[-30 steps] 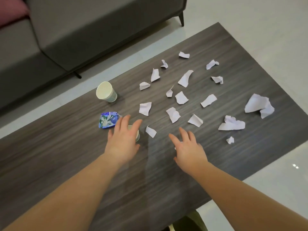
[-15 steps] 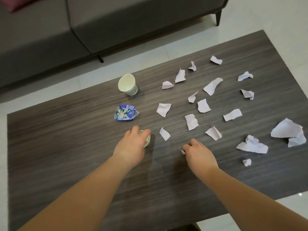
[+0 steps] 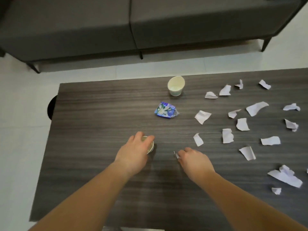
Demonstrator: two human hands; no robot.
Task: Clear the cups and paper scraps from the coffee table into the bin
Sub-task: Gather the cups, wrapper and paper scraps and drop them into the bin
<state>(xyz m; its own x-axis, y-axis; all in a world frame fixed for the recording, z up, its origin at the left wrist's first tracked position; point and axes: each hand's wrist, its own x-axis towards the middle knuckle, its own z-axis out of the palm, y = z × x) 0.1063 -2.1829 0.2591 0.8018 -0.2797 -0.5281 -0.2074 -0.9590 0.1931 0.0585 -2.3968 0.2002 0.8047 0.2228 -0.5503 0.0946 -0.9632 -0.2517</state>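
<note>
My left hand (image 3: 135, 153) grips a small paper cup (image 3: 150, 145) from above, its fingers curled over the rim, near the middle of the dark wood coffee table (image 3: 93, 124). To its right, my right hand (image 3: 194, 160) pinches a small white paper scrap (image 3: 176, 155) just above the tabletop. A second paper cup (image 3: 176, 86) stands upright farther back. A crushed blue wrapper (image 3: 165, 110) lies between the two cups. Several white paper scraps (image 3: 227, 135) are scattered over the table's right half, with a larger crumpled sheet (image 3: 285, 176) at the right edge.
A grey sofa (image 3: 133, 25) on thin dark legs runs along the far side, across a strip of pale tiled floor (image 3: 21, 104). A dark round object (image 3: 50, 108) peeks out past the table's left edge.
My left hand closed over the near cup and my right hand pinched a small scrap. The view swung left, so the scraps now sit to the right.
</note>
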